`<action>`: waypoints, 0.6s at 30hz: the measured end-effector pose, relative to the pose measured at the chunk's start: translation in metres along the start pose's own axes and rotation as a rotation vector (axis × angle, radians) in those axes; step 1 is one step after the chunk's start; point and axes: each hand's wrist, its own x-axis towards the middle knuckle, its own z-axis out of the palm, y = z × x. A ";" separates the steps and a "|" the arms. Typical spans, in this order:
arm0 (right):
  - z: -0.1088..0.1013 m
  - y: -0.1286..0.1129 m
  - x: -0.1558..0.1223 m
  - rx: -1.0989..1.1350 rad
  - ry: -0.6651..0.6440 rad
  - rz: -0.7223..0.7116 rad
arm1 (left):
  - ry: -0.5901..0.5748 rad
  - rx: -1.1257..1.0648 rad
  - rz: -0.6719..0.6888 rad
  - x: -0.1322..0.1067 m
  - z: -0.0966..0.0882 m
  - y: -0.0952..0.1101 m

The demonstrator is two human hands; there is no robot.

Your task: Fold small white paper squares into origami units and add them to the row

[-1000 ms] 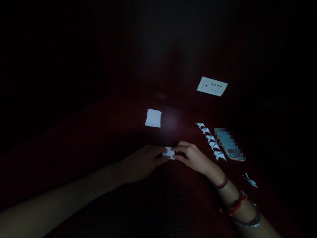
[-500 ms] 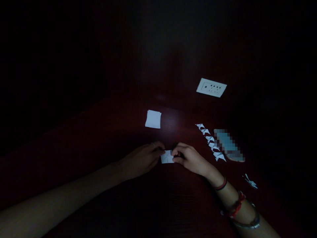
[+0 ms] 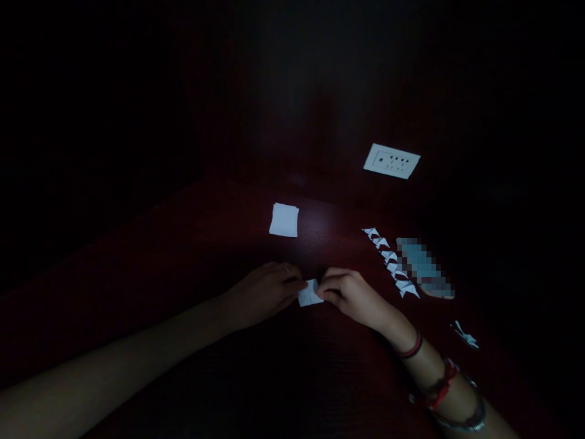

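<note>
A small white sheet of paper [image 3: 309, 294] with creases lies on the dark red table between my hands. My left hand [image 3: 269, 291] has its thumb and fingers closed on the sheet's left edge; a ring sits on one finger. At the right edge, my right hand [image 3: 350, 292] pinches the same sheet between thumb and curled fingertips. Bracelets circle my right wrist. Beyond my hands is a stack of square white paper [image 3: 284, 220]. To the right runs a slanting row of several folded white paper pieces [image 3: 390, 263].
A phone [image 3: 425, 268] with a blurred screen lies right of the folded row. Nearer me on the right is a small white scrap-like item [image 3: 466, 335]. A white socket plate [image 3: 392, 161] shows at the back right. The surroundings are very dark.
The paper has turned slightly and shifted a little toward me. My right fingers have curled in over its right edge. My left fingers have shifted slightly.
</note>
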 end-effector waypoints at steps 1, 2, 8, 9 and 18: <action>-0.001 0.000 0.000 -0.021 -0.011 -0.013 | 0.003 0.014 0.019 0.000 -0.001 0.001; -0.001 0.000 -0.001 -0.038 -0.021 -0.024 | 0.004 0.025 0.046 0.000 -0.002 0.001; -0.001 0.003 -0.001 -0.051 -0.072 -0.060 | -0.033 0.018 0.154 0.000 -0.005 0.002; -0.001 0.004 -0.001 -0.050 -0.072 -0.059 | -0.037 0.001 0.143 0.000 -0.004 0.002; -0.008 0.005 -0.001 -0.203 -0.128 -0.097 | -0.090 -0.020 0.112 0.001 -0.004 0.000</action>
